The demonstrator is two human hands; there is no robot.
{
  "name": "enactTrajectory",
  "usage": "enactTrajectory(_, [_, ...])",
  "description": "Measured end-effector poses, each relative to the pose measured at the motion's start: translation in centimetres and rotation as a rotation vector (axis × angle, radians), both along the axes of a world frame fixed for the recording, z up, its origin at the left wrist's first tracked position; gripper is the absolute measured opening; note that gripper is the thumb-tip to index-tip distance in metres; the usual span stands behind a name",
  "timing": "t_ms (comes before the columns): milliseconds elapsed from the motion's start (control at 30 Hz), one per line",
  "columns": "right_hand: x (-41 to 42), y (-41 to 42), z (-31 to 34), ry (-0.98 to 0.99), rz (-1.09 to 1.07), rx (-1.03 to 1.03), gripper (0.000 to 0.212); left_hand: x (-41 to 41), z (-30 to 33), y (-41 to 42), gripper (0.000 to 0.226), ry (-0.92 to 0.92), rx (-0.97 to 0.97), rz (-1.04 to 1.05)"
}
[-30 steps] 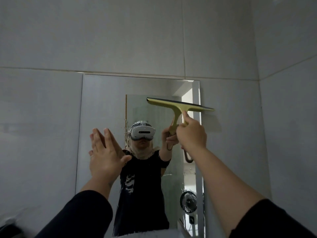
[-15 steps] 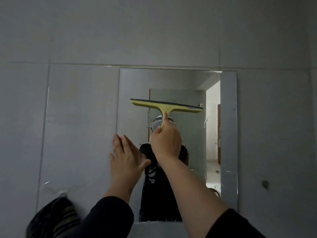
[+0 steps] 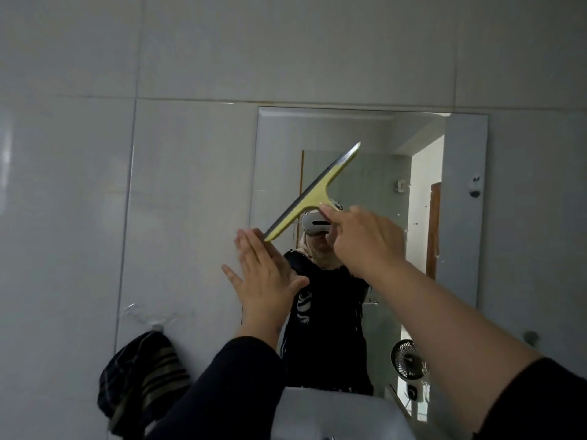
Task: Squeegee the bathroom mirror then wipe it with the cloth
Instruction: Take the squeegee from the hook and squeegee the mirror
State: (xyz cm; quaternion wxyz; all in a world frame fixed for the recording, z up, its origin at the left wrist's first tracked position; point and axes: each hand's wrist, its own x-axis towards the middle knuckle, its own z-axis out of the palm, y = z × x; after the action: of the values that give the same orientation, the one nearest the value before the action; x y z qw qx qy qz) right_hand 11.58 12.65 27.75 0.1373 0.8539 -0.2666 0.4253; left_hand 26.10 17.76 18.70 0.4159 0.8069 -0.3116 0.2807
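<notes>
The rectangular mirror (image 3: 463, 198) hangs on the grey tiled wall, right of centre. My right hand (image 3: 365, 242) grips the handle of a yellow squeegee (image 3: 313, 193), whose blade is tilted diagonally, high end up right, low end down left. My left hand (image 3: 263, 281) is flat with fingers apart at the mirror's lower left edge, its fingertips right by the blade's low end. A dark striped cloth (image 3: 143, 379) hangs from a wall hook at lower left.
A white basin (image 3: 343, 414) sits below the mirror at the bottom centre. A small wall hook (image 3: 531, 337) is at the right. The mirror reflects a person in black and a small fan (image 3: 408, 360).
The squeegee blade has turned from level to a steep diagonal and dropped toward my left hand. The view has shifted, so the mirror sits further right and the hanging cloth shows more.
</notes>
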Motion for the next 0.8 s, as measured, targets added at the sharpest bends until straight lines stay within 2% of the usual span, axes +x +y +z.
enactTrajectory(333, [-4.9,-3.1,-0.6,0.045,-0.093,0.009,0.060,0.1,1.9,-0.4,0.120,-0.213,0.172,0.021])
enactTrajectory(500, [-8.1,-5.5,-1.5,-0.012,-0.160,0.052,0.064,0.3,2.1,-0.4,0.120,-0.199,0.200,-0.004])
enactTrajectory(700, [-11.6,-7.5,-3.1,-0.099,-0.210,0.198,0.055,0.8,2.1,-0.1,0.118,-0.205,0.205,-0.014])
enactTrajectory(800, [-11.7,-7.5,-4.7,-0.180,-0.165,0.280,0.053,1.2,2.2,0.2,0.107,-0.220,0.171,-0.003])
